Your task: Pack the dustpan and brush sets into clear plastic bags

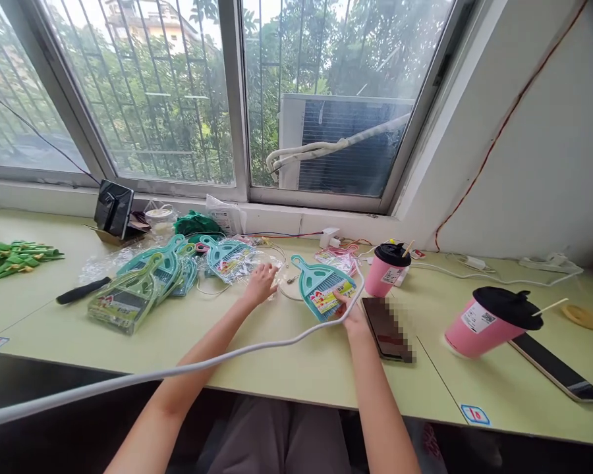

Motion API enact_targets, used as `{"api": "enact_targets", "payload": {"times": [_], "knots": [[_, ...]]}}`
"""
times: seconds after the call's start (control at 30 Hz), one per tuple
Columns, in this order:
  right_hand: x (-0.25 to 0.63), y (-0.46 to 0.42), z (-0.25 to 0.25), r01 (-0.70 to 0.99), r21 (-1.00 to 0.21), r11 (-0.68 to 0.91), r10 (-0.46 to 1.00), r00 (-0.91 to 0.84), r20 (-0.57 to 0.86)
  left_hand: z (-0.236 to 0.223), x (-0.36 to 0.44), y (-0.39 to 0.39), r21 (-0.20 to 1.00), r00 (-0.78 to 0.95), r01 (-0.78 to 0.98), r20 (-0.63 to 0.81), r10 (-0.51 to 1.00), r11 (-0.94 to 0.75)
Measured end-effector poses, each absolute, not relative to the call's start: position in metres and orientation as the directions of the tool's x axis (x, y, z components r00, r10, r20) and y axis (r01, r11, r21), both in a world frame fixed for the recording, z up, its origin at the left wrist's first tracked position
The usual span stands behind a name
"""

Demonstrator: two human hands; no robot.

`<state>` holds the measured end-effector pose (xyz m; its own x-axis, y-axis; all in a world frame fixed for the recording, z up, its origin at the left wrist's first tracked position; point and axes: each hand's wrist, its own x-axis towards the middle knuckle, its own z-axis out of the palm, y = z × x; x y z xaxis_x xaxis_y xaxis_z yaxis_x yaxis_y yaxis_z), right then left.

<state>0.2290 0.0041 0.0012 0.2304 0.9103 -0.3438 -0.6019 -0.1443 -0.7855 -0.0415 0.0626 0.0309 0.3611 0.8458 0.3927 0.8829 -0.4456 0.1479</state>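
Right hand (352, 312): holds a teal dustpan set (326, 287) by its lower right edge.
Left hand (261, 283): just beside a bagged dustpan (228, 258); contact unclear.
Counter (271, 359), left: dustpan packs (128, 299) piled together.
Counter, right: two pink cups (491, 324) with black lids.
White cable (237, 354): crosses before the left forearm (216, 334).

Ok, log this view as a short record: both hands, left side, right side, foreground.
Right hand: gripping a teal dustpan set at its lower right edge
Left hand: fingers spread, beside a wrapped teal set; contact unclear
Left side: pile of packaged sets, black-handled item, heap of green pieces
Right side: two lidded pink cups, dark phone
Foreground: white cable crossing in front of the left forearm
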Motion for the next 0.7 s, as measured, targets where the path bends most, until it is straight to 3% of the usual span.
{"api": "enact_targets", "payload": {"times": [0.13, 0.33, 0.47, 0.7], "knots": [[0.224, 0.008, -0.005, -0.553, -0.822, -0.137, 0.917, 0.244, -0.317, 0.017, -0.038, 0.067, 0.158, 0.284, 0.917, 0.382, 0.879, -0.365], [0.197, 0.008, 0.001, -0.520, -0.843, -0.137, 0.938, 0.206, -0.280, 0.019, -0.043, 0.064, -0.025, 0.303, 0.948, 0.380, 0.874, -0.318], [0.182, 0.003, 0.013, -0.487, -0.847, -0.211, 0.914, 0.208, -0.348, 0.023, -0.043, 0.060, -0.147, 0.299, 0.954, 0.353, 0.887, -0.262], [0.173, -0.006, 0.028, -0.389, -0.879, -0.275, 0.890, 0.243, -0.386, 0.021, -0.045, 0.059, -0.204, 0.212, 0.968, 0.344, 0.915, -0.147]]}}
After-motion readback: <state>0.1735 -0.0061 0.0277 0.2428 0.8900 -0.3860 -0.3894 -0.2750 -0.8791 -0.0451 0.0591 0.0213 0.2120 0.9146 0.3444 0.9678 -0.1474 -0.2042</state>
